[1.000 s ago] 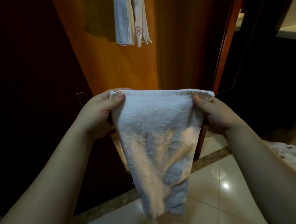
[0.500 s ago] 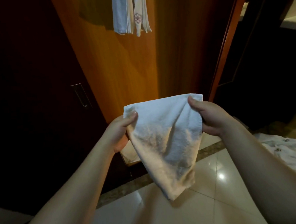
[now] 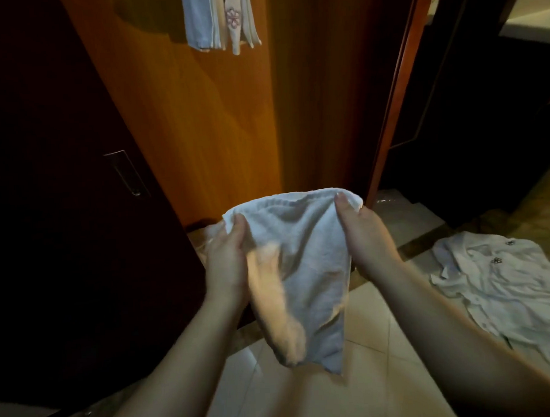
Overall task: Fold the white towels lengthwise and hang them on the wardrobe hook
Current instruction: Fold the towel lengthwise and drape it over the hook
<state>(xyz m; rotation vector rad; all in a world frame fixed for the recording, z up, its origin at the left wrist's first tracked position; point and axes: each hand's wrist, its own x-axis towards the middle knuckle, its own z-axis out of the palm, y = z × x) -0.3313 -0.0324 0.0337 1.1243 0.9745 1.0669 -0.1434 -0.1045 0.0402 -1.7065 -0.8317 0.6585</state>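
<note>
The left hand [image 3: 227, 258] is pinching the towel's [image 3: 305, 270] upper left corner and the right hand [image 3: 362, 232] is gripping its upper right corner; the towel is hanging between them above the floor [image 3: 387, 377], its lower part blurred, perhaps folding over; other towels [image 3: 219, 20] are hanging on the wardrobe door [image 3: 199, 132] above; white cloth [image 3: 510, 288] is lying on the floor at right.

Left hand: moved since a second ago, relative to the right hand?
Yes. The left hand has closed toward the right hand, bunching the towel top edge; both sit lower against the wooden panel.
</note>
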